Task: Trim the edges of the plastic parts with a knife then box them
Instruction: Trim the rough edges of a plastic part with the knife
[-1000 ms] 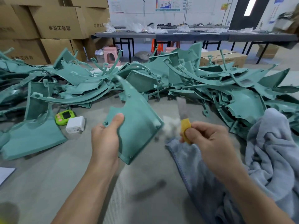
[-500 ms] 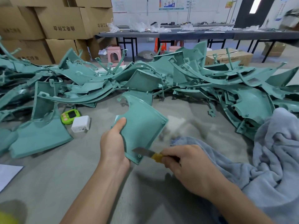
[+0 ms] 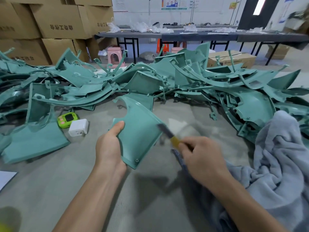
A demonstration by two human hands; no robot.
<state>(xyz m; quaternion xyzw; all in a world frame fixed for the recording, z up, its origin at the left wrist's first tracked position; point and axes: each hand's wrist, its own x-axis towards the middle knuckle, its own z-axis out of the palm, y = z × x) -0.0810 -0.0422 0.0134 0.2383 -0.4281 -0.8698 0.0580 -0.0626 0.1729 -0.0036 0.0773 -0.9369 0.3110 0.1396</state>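
Note:
My left hand (image 3: 109, 148) grips a teal plastic part (image 3: 139, 131) by its left edge, thumb on its face, and holds it tilted above the grey table (image 3: 50, 181). My right hand (image 3: 200, 158) grips a knife (image 3: 168, 135) with a yellow handle. Its blurred blade lies against the part's right edge. A large heap of teal plastic parts (image 3: 167, 81) covers the far half of the table.
A grey-blue cloth (image 3: 275, 164) lies bunched at the right. A green gadget (image 3: 67, 119) and a white charger (image 3: 78, 128) sit left of the held part. Cardboard boxes (image 3: 58, 22) are stacked at the back left. A long dark table (image 3: 200, 36) runs along the far wall.
The knife went from raised clear of the part, to the part's lower corner, then up along its right edge. My left hand turned the part more upright.

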